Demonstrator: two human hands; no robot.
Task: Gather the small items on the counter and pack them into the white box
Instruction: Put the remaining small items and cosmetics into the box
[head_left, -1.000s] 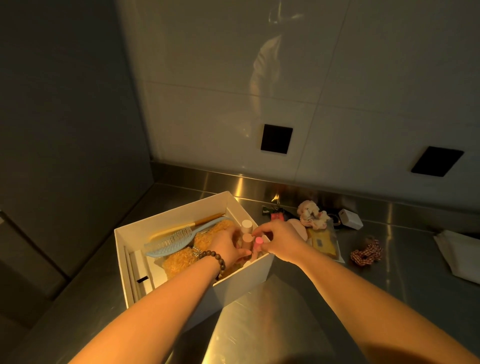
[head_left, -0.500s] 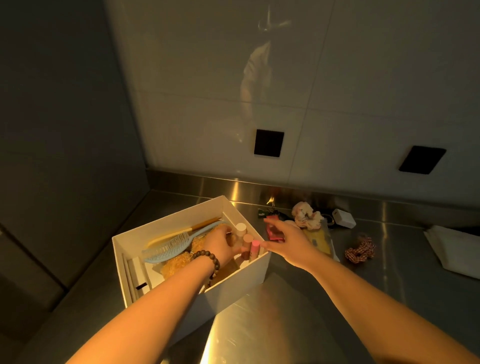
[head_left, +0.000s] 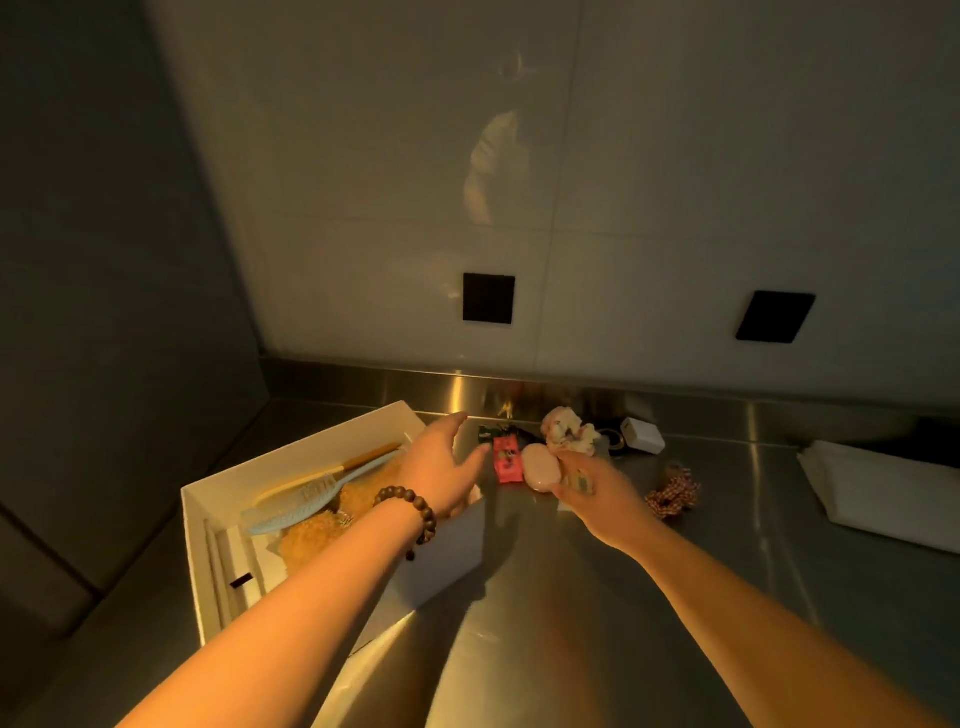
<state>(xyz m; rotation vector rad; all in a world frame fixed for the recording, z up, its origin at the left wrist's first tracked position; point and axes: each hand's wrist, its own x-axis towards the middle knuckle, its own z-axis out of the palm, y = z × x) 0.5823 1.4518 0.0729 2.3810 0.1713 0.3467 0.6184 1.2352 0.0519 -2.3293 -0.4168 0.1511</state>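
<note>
Right hand (head_left: 597, 480) grips one pale pink oval puff (head_left: 542, 466) above the steel counter (head_left: 727, 571), likely lifted for transfer into the white box (head_left: 447, 540). Left hand (head_left: 441, 467) hovers open-fingered over the box's right rim, probably ready to receive or steady. Inside: one blue hairbrush (head_left: 296, 496). Still on the counter: one red packet (head_left: 506, 460), one checked scrunchie (head_left: 672, 493), one white charger (head_left: 643, 435).
</note>
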